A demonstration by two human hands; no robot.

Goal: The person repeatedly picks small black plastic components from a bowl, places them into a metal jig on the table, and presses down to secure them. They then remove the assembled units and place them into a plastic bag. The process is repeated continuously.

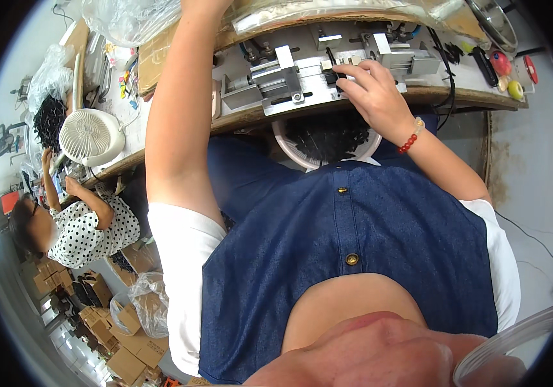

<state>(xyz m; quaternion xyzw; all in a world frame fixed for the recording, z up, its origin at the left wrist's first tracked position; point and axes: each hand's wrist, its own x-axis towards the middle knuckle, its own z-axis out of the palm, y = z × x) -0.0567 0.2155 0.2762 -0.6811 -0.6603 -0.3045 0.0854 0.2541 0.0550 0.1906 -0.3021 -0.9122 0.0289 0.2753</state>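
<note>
My left forearm (183, 97) stretches up past the top edge, so the left hand itself is out of the picture. At the metal fixture (270, 82) on the bench, my right hand (376, 97) has its fingertips pinched on a slim black part (339, 79). That part lies at the middle of the fixture, between two upright silver blocks; its exact shape is too small to make out. Below the bench edge, a round pale basket (281, 142) sits at my lap, filled with many black pieces (328, 138).
A white fan (91, 137) stands on the bench at left, near a black heap (49, 124). A co-worker (89, 226) in a dotted top sits beyond. Black cables (449, 71), a black-handled tool (485, 66) and a metal bowl (494, 24) are at right.
</note>
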